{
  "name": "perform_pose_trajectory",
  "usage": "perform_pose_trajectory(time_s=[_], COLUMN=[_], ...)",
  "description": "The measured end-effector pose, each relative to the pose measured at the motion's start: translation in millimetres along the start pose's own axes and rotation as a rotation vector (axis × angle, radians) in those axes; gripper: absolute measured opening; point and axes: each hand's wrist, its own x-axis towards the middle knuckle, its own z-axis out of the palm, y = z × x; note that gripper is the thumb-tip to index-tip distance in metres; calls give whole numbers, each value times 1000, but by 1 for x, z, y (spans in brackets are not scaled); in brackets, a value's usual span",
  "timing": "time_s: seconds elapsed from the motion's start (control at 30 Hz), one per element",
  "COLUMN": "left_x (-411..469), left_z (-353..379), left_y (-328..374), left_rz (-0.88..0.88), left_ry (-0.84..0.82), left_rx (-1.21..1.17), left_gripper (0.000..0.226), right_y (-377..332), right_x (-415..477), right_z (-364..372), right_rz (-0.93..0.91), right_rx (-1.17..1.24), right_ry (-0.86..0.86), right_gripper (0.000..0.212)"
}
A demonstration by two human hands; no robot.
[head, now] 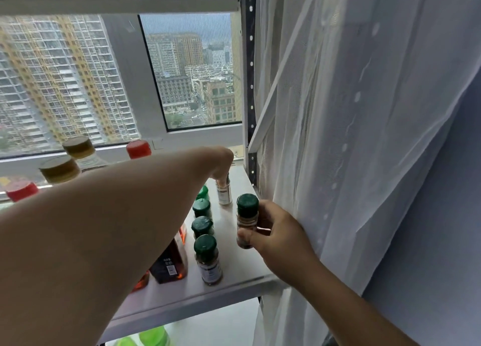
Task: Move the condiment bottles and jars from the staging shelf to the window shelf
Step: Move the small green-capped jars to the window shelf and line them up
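On the white window shelf (234,280) stands a row of green-capped spice jars (205,257). My left hand (221,163) reaches across to the far right of the shelf and grips the top of a small spice jar (224,193) that stands on the shelf. My right hand (276,235) holds another green-capped spice jar (246,219) upright near the shelf's right edge, just above or on the surface. A dark sauce bottle (170,262) stands left of the row, partly hidden by my left forearm.
Bottles with red caps (138,149) and olive caps (78,146) stand at the back left along the window. A white curtain (351,137) hangs close on the right. A dark perforated shelf post (251,85) rises at the back right corner. Green bottles (153,336) show below.
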Motion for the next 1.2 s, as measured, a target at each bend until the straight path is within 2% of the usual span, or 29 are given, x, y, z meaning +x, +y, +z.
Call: perform_pose_trajectory(time_s=[0.57, 0.73, 0.87, 1.0, 1.2], left_x=[-8, -21, -42, -69, -101], left_z=[-2, -22, -59, -76, -75], left_y=[5, 7, 2, -3, -16], left_rz=[-34, -5, 64, 169, 214], left_ry=[-40, -62, 50, 226, 277], left_rx=[100, 164, 272, 245, 143], left_gripper=[53, 60, 60, 66, 63], right_y=[2, 3, 8, 16, 22], right_x=[3, 22, 39, 52, 71], right_z=[3, 11, 26, 42, 57], right_rz=[11, 21, 58, 74, 89], right_rx=[-13, -31, -53, -108, -175], right_ry=[11, 48, 60, 41, 46], right_gripper=[32, 32, 35, 32, 31])
